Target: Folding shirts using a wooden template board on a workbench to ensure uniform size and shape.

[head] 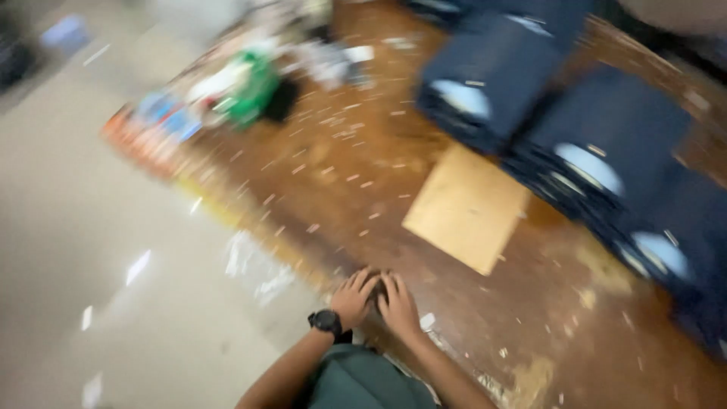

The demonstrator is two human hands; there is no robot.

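left hand (353, 297) and right hand (397, 303) pressed together at the worktop's (341, 174) near edge, grip impossible to tell; cardboard sheet (467, 207) nearby.

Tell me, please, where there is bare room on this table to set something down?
Bare wood lies between the hands and the tan board, apart from small scraps. The dark fabric stacks crowd the right; green and blue clutter crowds the far left corner.

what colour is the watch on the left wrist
Black, seen in the head view: the watch sits just behind the left hand.
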